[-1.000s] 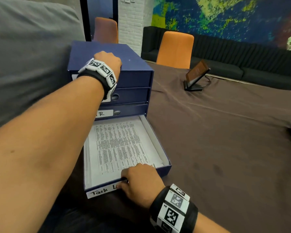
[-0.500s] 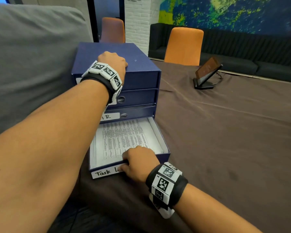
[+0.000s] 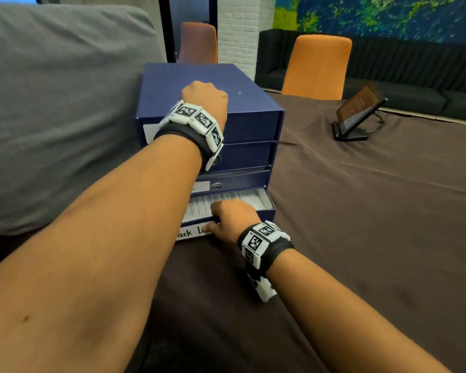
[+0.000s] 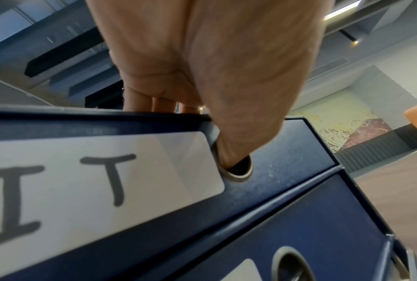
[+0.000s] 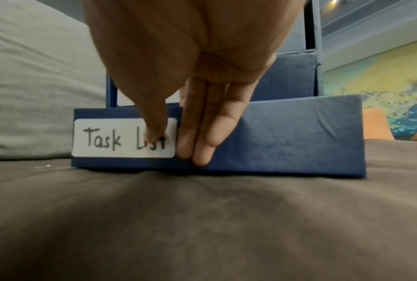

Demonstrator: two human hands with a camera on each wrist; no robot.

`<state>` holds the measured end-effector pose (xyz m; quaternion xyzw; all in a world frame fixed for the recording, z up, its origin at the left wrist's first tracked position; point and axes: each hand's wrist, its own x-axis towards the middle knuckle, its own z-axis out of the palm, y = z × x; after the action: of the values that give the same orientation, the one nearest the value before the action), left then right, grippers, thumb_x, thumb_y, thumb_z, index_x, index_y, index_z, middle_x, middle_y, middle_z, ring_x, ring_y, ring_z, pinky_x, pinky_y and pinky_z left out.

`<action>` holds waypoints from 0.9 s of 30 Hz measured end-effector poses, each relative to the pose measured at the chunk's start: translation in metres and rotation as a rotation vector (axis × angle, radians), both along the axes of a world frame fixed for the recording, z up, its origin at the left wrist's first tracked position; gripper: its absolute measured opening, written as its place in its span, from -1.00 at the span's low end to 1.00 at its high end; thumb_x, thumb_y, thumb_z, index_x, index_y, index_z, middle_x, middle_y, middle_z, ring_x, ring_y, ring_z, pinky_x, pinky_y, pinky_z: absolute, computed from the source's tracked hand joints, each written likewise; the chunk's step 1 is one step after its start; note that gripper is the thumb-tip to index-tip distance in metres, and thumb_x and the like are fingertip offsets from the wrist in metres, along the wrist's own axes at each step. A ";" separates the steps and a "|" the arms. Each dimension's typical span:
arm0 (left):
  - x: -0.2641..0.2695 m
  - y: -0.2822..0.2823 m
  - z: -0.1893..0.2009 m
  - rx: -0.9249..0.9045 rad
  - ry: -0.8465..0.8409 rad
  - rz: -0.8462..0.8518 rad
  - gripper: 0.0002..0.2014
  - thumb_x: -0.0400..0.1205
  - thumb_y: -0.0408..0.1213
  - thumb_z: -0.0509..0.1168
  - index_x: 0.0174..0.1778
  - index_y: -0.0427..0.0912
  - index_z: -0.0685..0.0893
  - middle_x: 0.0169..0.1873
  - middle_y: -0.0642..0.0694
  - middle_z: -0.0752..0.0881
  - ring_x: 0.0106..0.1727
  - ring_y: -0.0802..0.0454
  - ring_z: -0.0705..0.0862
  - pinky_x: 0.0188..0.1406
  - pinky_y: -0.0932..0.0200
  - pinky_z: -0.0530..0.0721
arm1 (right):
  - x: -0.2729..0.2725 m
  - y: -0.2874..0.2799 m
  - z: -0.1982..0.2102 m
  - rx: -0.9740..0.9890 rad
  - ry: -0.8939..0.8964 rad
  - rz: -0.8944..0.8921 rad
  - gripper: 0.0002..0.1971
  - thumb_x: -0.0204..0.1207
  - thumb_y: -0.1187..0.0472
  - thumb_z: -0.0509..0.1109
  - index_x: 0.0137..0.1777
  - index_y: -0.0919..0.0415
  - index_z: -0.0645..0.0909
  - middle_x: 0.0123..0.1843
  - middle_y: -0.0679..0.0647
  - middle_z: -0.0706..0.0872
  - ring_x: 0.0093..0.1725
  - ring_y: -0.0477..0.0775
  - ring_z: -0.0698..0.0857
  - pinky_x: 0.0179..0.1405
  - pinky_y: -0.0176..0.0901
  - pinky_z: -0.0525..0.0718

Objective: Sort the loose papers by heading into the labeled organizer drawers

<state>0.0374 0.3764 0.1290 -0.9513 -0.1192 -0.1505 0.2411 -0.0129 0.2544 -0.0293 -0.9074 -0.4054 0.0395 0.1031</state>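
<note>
Fingers (image 5: 202,133) flat on crosswise drawer front (image 5: 287,136)

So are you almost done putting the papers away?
Nearly, it seems. Printed papers already lie in the bottom drawer, the one labelled Task List. The right hand presses straight fingers against its front, and it stands only a little way out. The left hand rests on the organizer, thumb in the top drawer's pull hole. No loose papers show on the table, so shutting this drawer looks like what's left.
</note>
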 end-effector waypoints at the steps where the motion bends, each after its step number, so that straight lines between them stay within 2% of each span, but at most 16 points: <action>1: 0.000 0.000 0.000 0.000 0.000 -0.001 -0.77 0.64 -0.29 0.34 0.20 -0.14 0.71 -0.22 -0.13 0.54 -0.03 -0.20 0.64 -0.21 0.04 0.47 | 0.004 0.004 -0.001 0.028 -0.005 -0.031 -0.64 0.57 -0.10 0.44 0.15 0.15 0.55 0.03 0.17 0.76 0.04 0.25 0.72 -0.18 -0.08 0.48; 3: -0.001 0.003 0.001 -0.007 -0.005 0.001 -0.77 0.62 -0.27 0.35 0.19 -0.12 0.71 -0.31 -0.11 0.50 -0.14 -0.16 0.53 -0.22 0.06 0.44 | 0.004 0.009 -0.006 0.091 -0.017 -0.075 -0.54 0.60 -0.01 0.41 0.35 0.22 0.40 0.05 0.24 0.75 0.05 0.34 0.72 -0.20 -0.02 0.48; 4: -0.002 0.004 0.001 -0.013 -0.010 -0.004 -0.76 0.60 -0.24 0.38 0.19 -0.10 0.72 -0.37 -0.09 0.45 -0.17 -0.15 0.50 -0.24 0.07 0.43 | 0.001 0.010 -0.010 0.121 -0.013 -0.094 -0.54 0.61 0.04 0.40 0.38 0.24 0.35 0.04 0.26 0.75 0.04 0.37 0.71 -0.20 0.00 0.48; 6: -0.006 0.006 0.003 -0.027 -0.017 -0.018 -0.69 0.56 -0.17 0.43 0.24 -0.04 0.73 -0.43 -0.08 0.38 -0.22 -0.16 0.48 -0.31 0.09 0.40 | -0.002 0.009 -0.015 0.135 -0.015 -0.131 -0.65 0.63 0.07 0.36 0.29 0.23 0.44 0.05 0.25 0.75 0.06 0.35 0.71 -0.16 0.03 0.52; 8: -0.011 0.007 0.008 -0.054 -0.012 -0.034 -0.62 0.55 -0.12 0.44 0.30 -0.01 0.73 -0.41 -0.09 0.44 -0.24 -0.18 0.50 -0.36 0.10 0.39 | 0.001 0.004 -0.016 0.061 0.003 -0.155 -0.75 0.62 0.02 0.37 0.13 0.20 0.60 0.07 0.20 0.76 0.09 0.29 0.72 -0.09 -0.01 0.58; 10: -0.015 0.011 0.010 -0.078 0.006 -0.069 -0.58 0.54 -0.05 0.45 0.34 0.01 0.73 -0.29 -0.13 0.62 -0.17 -0.24 0.60 -0.37 0.13 0.39 | 0.004 0.000 -0.016 -0.025 0.056 -0.149 -0.76 0.60 0.01 0.40 0.07 0.17 0.64 0.09 0.17 0.76 0.11 0.26 0.73 -0.04 -0.04 0.61; 12: -0.019 0.016 0.012 -0.110 0.023 -0.082 -0.51 0.51 0.04 0.46 0.39 0.09 0.70 -0.04 -0.17 0.77 -0.03 -0.29 0.67 -0.30 0.10 0.43 | 0.007 -0.001 -0.015 -0.072 0.091 -0.127 -0.82 0.59 0.05 0.40 0.02 0.15 0.61 0.07 0.16 0.75 0.09 0.24 0.73 -0.04 -0.06 0.61; 15: -0.027 0.021 0.013 -0.216 0.015 -0.085 -0.52 0.47 0.00 0.44 0.35 0.14 0.73 0.03 -0.18 0.79 -0.11 -0.28 0.61 -0.24 0.11 0.44 | 0.012 0.005 -0.012 -0.095 0.133 -0.115 -0.91 0.57 0.14 0.39 -0.06 0.13 0.55 0.02 0.14 0.73 -0.03 0.20 0.71 -0.13 -0.11 0.60; 16: -0.029 0.020 0.012 -0.234 0.013 -0.078 -0.53 0.48 -0.02 0.42 0.35 0.14 0.74 0.05 -0.17 0.79 -0.12 -0.27 0.59 -0.23 0.12 0.42 | 0.015 0.008 -0.011 -0.096 0.148 -0.109 -0.90 0.55 0.16 0.39 -0.01 0.14 0.57 0.06 0.14 0.74 -0.02 0.20 0.71 -0.11 -0.11 0.63; 19: -0.030 0.017 0.012 -0.243 0.010 -0.062 -0.57 0.49 -0.05 0.38 0.31 0.06 0.76 0.03 -0.17 0.79 -0.16 -0.25 0.55 -0.37 0.18 0.32 | 0.021 0.016 -0.010 -0.097 0.162 -0.103 -0.68 0.53 0.15 0.42 0.25 0.20 0.57 0.25 0.19 0.69 0.17 0.24 0.71 0.10 -0.02 0.70; 21: -0.029 0.018 0.012 -0.248 0.016 -0.058 -0.57 0.49 -0.03 0.36 0.29 0.04 0.76 -0.02 -0.16 0.78 -0.19 -0.22 0.53 -0.33 0.18 0.36 | 0.026 0.023 -0.011 -0.109 0.154 -0.114 -0.55 0.53 0.10 0.45 0.37 0.25 0.51 0.35 0.22 0.63 0.30 0.27 0.65 0.23 0.03 0.66; 24: -0.029 0.018 0.011 -0.231 0.039 -0.050 -0.57 0.53 -0.02 0.33 0.34 0.05 0.73 0.07 -0.16 0.78 -0.11 -0.24 0.61 -0.19 0.12 0.44 | 0.028 0.031 -0.011 -0.107 0.140 -0.148 -0.47 0.51 0.03 0.47 0.41 0.25 0.49 0.40 0.24 0.60 0.36 0.27 0.61 0.30 0.08 0.65; 27: -0.032 0.015 0.011 -0.223 0.053 -0.059 -0.52 0.56 0.00 0.30 0.44 0.06 0.65 0.18 -0.17 0.76 0.09 -0.29 0.71 -0.12 0.10 0.51 | 0.029 0.032 -0.010 -0.137 0.133 -0.148 -0.46 0.51 0.00 0.48 0.41 0.23 0.51 0.39 0.22 0.62 0.36 0.27 0.62 0.27 0.06 0.63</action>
<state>0.0050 0.3912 0.1401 -0.9789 -0.1005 -0.1183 0.1325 0.0161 0.2864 -0.0397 -0.9352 -0.3260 0.1195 0.0704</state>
